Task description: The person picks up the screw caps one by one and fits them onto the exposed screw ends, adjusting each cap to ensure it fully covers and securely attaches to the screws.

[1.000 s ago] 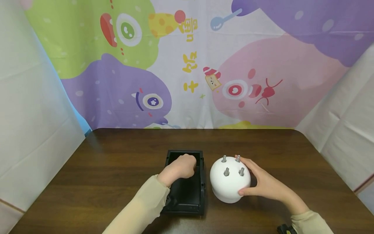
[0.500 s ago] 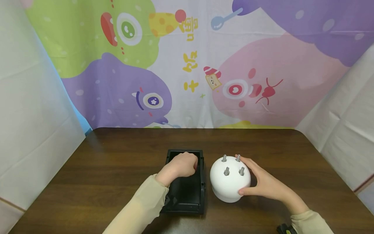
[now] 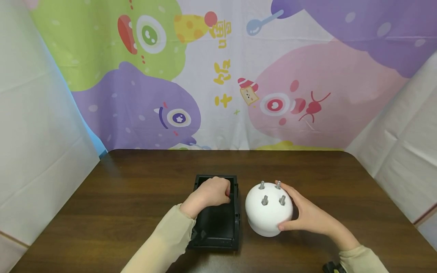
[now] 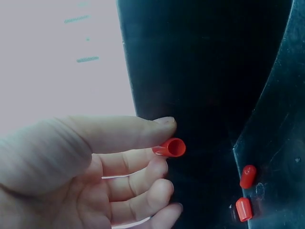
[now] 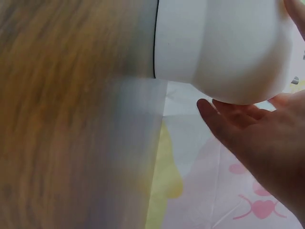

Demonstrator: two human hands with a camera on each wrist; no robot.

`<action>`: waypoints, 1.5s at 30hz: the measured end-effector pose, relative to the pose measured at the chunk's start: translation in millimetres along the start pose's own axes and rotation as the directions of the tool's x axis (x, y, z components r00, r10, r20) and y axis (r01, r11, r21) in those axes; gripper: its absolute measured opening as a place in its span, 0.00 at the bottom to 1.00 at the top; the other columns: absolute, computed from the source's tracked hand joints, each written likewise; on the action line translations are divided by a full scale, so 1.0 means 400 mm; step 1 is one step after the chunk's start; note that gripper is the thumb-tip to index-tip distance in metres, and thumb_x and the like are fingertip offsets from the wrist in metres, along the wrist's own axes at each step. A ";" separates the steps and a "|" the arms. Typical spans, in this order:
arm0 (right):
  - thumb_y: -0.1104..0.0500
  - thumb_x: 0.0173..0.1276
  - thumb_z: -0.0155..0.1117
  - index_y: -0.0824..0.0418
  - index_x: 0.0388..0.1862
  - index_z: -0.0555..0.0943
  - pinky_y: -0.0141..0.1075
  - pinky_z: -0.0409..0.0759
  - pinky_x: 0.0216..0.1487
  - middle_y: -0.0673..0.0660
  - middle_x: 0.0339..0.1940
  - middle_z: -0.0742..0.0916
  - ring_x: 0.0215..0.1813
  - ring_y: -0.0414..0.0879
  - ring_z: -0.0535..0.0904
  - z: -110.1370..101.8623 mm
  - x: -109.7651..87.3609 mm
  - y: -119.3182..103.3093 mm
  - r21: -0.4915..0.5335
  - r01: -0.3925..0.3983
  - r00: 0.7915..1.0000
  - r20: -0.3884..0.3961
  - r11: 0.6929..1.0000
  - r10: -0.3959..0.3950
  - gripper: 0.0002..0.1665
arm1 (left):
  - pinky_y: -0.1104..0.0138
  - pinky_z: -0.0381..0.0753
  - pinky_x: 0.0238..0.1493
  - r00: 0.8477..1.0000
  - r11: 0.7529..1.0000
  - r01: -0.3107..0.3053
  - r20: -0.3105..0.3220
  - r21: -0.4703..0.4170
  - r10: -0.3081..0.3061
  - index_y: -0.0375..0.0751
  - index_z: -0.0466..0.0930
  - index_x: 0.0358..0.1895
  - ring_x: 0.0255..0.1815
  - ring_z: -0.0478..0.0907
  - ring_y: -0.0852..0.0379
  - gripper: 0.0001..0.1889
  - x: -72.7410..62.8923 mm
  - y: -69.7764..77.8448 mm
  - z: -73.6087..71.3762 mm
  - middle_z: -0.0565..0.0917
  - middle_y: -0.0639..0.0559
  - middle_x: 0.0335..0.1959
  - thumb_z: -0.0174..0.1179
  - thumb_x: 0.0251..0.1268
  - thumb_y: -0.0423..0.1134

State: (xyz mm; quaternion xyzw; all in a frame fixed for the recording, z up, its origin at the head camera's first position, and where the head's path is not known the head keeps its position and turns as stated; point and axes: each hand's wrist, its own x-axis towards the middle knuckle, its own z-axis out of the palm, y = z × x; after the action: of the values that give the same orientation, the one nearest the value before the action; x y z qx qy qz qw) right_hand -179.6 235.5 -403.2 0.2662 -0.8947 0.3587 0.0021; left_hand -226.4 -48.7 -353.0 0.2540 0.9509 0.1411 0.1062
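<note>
My left hand [image 3: 213,192] is inside the black tray [image 3: 218,243], near its far end. In the left wrist view its thumb and index finger pinch a small red cap [image 4: 170,147], hollow end showing. Two more red caps, a closer one [image 4: 244,209] and one behind it [image 4: 248,176], lie in the tray. Right of the tray stands a white rounded object [image 3: 268,216] with several metal bolts, one of them a front bolt [image 3: 264,200], sticking up from its top. My right hand [image 3: 308,216] grips this object's right side, thumb in front and fingers behind.
Both things stand on a dark brown wooden table [image 3: 143,197]. A cartoon-printed curtain [image 3: 218,125] hangs behind the table's far edge. White cloth walls [image 3: 51,151] rise at the left and right. A black strap [image 3: 334,267] shows at the right sleeve.
My left hand has shifted very slightly within the tray, its fist lifting a little. The right hand and the white object stay where they were.
</note>
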 end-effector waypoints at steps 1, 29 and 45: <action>0.44 0.41 0.76 0.51 0.72 0.48 0.54 0.63 0.59 0.57 0.71 0.60 0.68 0.55 0.58 0.001 0.000 -0.001 0.010 -0.008 1.000 0.004 1.000 0.008 0.64 | 0.68 0.70 0.26 1.000 1.000 0.002 -0.001 -0.003 -0.002 0.45 0.75 0.25 0.21 0.70 0.60 0.06 0.000 0.000 0.000 0.75 0.56 0.21 0.63 0.53 0.37; 0.45 0.41 0.76 0.53 0.72 0.47 0.59 0.61 0.58 0.61 0.71 0.58 0.68 0.58 0.57 0.007 0.002 0.006 0.057 -0.026 0.999 0.025 0.998 0.025 0.65 | 0.70 0.68 0.24 0.996 0.997 -0.032 -0.085 -0.066 0.027 0.41 0.73 0.30 0.20 0.68 0.59 0.05 0.003 0.010 -0.016 0.73 0.54 0.21 0.59 0.57 0.36; 0.44 0.41 0.76 0.52 0.72 0.47 0.59 0.62 0.58 0.61 0.71 0.59 0.68 0.57 0.57 0.010 0.001 0.008 0.045 -0.035 0.999 0.023 0.998 0.034 0.65 | 0.69 0.69 0.23 0.997 0.991 -0.043 -0.074 -0.126 0.034 0.39 0.72 0.31 0.16 0.69 0.59 0.01 -0.004 0.005 -0.026 0.73 0.53 0.18 0.54 0.57 0.33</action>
State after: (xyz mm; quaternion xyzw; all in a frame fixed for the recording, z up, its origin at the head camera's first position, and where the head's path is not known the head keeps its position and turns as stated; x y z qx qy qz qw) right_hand -180.8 234.6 -408.1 0.2545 -0.8907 0.3761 -0.0199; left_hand -227.2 -49.9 -342.3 0.2599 0.9381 0.2126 0.0851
